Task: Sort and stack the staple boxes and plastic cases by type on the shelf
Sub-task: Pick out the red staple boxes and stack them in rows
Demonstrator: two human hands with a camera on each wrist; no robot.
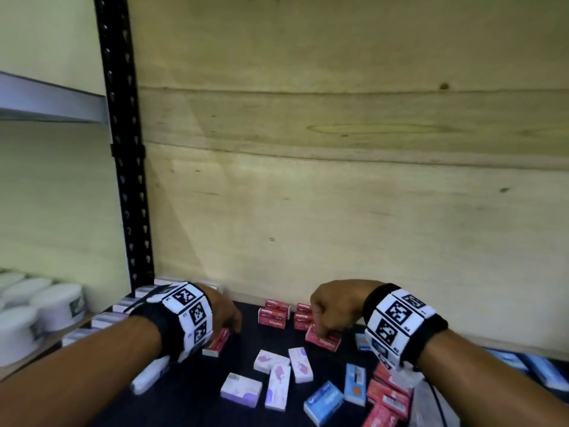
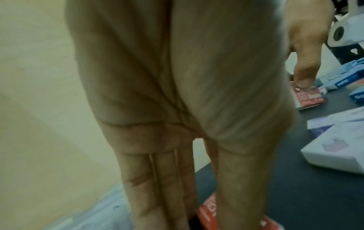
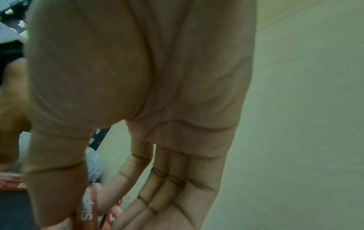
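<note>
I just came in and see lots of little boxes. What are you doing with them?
A person is sorting small boxes on a dark shelf. Each hand is on a red staple box: the left hand pinches one near the left side, and the right hand grips another in front of a small red stack. White-and-pink boxes and blue boxes lie loose, unsorted.
</note>
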